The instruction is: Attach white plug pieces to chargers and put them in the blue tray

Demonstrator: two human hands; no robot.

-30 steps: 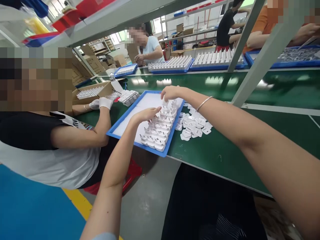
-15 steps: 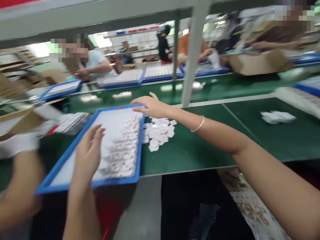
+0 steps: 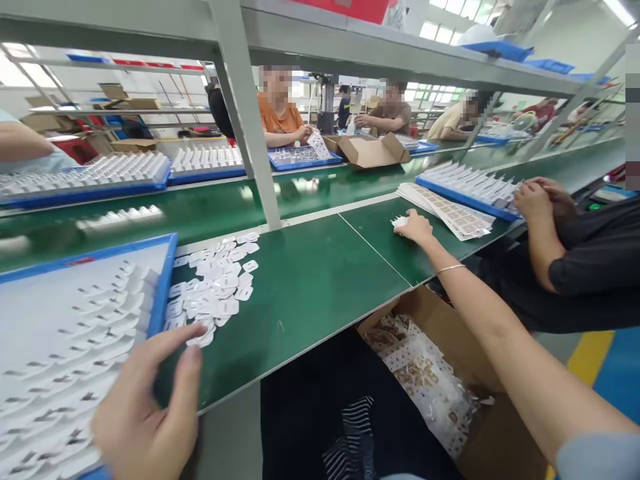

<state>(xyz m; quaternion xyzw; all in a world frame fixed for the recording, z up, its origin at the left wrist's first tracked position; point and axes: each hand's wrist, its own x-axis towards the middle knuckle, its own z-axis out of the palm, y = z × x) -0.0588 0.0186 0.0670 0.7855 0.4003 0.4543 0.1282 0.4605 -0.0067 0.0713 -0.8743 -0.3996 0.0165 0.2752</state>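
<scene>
My right hand [image 3: 418, 228] reaches out over the green work surface [image 3: 310, 280], its fingers closed around a small white piece [image 3: 399, 222] with a jagged edge. Much of that piece is hidden by the fingers. In the foreground, my left hand [image 3: 150, 400] is open, thumb and forefinger apart and nothing visible between them. Its forefinger reaches the near edge of a loose heap of flat white tags [image 3: 215, 283]. Left of the heap lies a blue-rimmed tray [image 3: 171, 267] with rows of folded white pieces [image 3: 107, 333], partly covered by my left hand.
White printed sheets [image 3: 450, 210] lie beyond my right hand, beside another blue tray [image 3: 470, 193]. A co-worker's hands [image 3: 537, 197] are at that tray. A grey post [image 3: 253, 120] rises at the bench's back. Below the edge stands a cardboard box [image 3: 450, 320] of scraps.
The view has swung right. My right hand has left the tray's far corner and closed on the white piece to the right. My left hand has moved from over the tray toward the tags.
</scene>
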